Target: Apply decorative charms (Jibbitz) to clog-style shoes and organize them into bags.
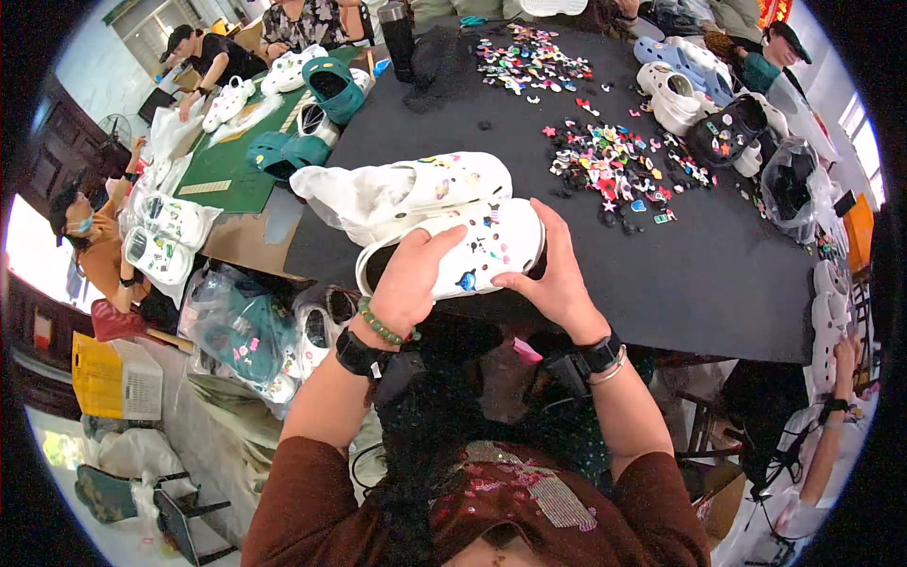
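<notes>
Between my two hands is a white clog (482, 248) with several small charms on its upper, a blue one among them. My left hand (413, 269) grips it near the heel opening, thumb on top. Around the toe end, my right hand (559, 279) has its fingers on the far side and its thumb on the near side. Just beyond lies a second white clog (453, 180), also with charms, its heel end in a clear plastic bag (345, 200). The undersides of both clogs are hidden.
Loose colourful charms (605, 165) lie in piles on the black table (718, 283). Clogs line the right edge, near a black clog (727, 132). Green clogs (331, 90) and a dark tumbler (397, 42) stand far left. Bagged clogs (241, 331) sit left. Other people work around the table.
</notes>
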The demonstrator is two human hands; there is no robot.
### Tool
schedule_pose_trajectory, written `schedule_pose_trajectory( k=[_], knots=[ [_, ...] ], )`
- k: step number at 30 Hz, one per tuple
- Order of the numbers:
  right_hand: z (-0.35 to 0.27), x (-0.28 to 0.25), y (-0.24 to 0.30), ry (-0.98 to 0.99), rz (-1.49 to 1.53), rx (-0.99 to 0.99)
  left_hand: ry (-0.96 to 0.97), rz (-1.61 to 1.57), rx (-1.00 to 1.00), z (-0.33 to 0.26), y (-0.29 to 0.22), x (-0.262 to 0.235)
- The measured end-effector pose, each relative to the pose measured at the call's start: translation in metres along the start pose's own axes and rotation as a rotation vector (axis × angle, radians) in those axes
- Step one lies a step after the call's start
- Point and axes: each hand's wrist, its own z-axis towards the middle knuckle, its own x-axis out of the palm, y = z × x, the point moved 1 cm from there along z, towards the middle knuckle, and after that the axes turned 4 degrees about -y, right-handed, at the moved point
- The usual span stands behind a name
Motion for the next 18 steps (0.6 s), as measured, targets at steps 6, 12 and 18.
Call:
schedule_pose_trajectory(
  k=[6, 12, 18],
  knots=[
    [0.002, 0.002, 0.007, -0.014, 0.067, -0.018, -0.053, -0.006, 0.019, -0.006, -0.003, -0.001],
    [0.002, 0.001, -0.001, 0.022, 0.083, 0.075, -0.01, 0.573, -0.056, -0.012, -0.029, -0.022],
    [0.001, 0.002, 0.002, 0.012, 0.131, 0.087, 0.043, 0.104, -0.037, -0.003, -0.005, 0.0]
  ],
)
